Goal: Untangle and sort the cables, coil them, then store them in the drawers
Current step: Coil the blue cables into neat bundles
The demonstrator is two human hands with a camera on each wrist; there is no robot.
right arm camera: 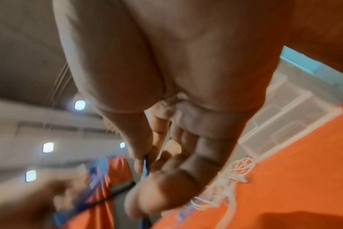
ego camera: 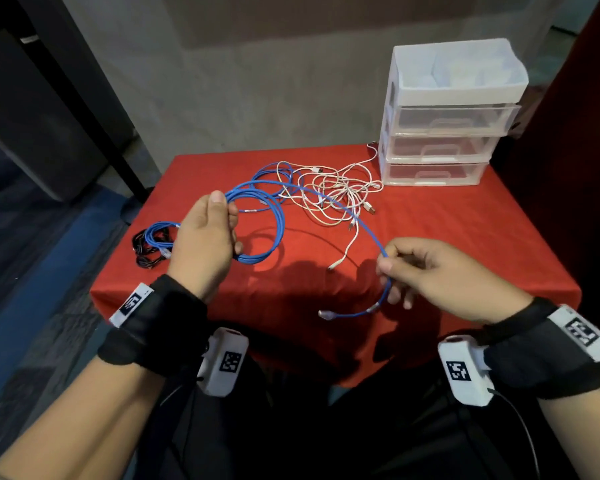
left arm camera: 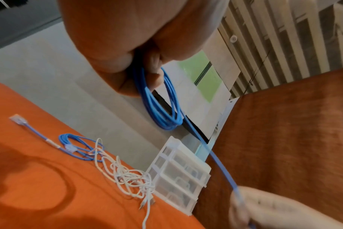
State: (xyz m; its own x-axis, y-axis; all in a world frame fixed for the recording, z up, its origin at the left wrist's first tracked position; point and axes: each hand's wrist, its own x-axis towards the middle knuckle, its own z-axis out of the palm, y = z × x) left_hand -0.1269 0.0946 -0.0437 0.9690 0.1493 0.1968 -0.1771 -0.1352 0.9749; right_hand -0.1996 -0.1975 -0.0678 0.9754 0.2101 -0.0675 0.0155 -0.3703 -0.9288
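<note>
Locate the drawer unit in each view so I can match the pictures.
Head: drawer unit stands upper right, at the table's far right corner.
Left wrist: lower centre, tilted, beside the white cables.
Right wrist: right edge, blurred.
Shared landmark: the white cables lie next to it in all three.

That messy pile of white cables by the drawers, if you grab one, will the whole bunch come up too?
Probably. The thin white cables loop through each other, so pulling one likely drags the others. They look floppy and light, lying limp on the red tablecloth, so they would dangle rather than hold shape.
</note>
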